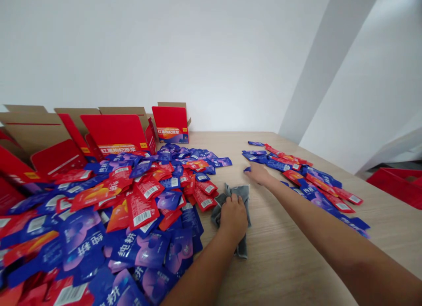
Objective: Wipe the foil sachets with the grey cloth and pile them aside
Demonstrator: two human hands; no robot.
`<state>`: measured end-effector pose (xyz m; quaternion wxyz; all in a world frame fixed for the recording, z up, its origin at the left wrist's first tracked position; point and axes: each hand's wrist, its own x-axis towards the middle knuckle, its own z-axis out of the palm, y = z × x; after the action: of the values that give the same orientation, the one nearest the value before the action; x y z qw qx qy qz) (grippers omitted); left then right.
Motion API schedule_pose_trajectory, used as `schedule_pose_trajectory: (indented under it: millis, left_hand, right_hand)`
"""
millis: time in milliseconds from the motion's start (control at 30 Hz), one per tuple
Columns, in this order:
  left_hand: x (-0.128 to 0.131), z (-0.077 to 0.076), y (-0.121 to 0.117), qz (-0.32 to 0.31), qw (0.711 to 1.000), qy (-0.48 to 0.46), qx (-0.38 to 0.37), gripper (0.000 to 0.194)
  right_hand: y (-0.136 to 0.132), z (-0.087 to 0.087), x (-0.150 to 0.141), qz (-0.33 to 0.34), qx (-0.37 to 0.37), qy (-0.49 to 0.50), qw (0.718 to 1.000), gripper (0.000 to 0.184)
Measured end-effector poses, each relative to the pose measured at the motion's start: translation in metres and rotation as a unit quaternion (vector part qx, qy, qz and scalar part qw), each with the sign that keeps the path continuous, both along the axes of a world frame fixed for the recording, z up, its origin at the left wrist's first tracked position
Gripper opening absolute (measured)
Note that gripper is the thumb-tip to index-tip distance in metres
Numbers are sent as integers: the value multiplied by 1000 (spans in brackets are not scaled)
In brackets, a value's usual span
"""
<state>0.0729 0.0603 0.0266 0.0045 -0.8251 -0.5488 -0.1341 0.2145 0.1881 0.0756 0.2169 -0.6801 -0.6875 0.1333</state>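
Note:
My left hand [234, 213] is closed on a crumpled grey cloth [244, 194] lying on the table, just right of the big pile. Farther forward and to the right, my right hand [259, 174] has its fingers closed on a blue pouch [247, 169], most of which the hand hides. Close by that hand lie rows of blue and red pouches [278, 165], laid side by side. Left of the cloth spreads a large heap of blue and red pouches [145, 200], several showing white barcode labels.
Several open red cartons [114, 130] with raised flaps stand behind the heap at the left. Another red carton [170, 125] stands near the wall. The light wood table [263, 262] runs to the right, where a red box [395, 183] sits beyond its edge.

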Motion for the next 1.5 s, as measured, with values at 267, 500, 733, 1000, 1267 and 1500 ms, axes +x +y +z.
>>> schedule_pose_trajectory:
  millis: [267, 500, 733, 1000, 1267, 1500]
  left_hand:
    - [-6, 4, 6, 70, 994, -78, -14, 50]
    - [-4, 7, 4, 59, 995, -72, -19, 48]
    - [0, 2, 8, 30, 999, -10, -19, 48]
    - [26, 4, -10, -45, 998, 19, -28, 46]
    - [6, 9, 4, 6, 999, 21, -39, 45]
    - [19, 7, -12, -63, 997, -9, -50, 43]
  right_hand:
    - [-67, -52, 12, 174, 14, -63, 983, 41]
    - [-109, -70, 28, 165, 75, -11, 983, 42]
    - [-109, -60, 47, 41, 15, 32, 999, 53]
    - [-106, -64, 45, 65, -31, 174, 982, 38]
    - [-108, -64, 39, 88, -61, 256, 961, 46]
    - [-111, -64, 36, 98, -52, 239, 965, 44]
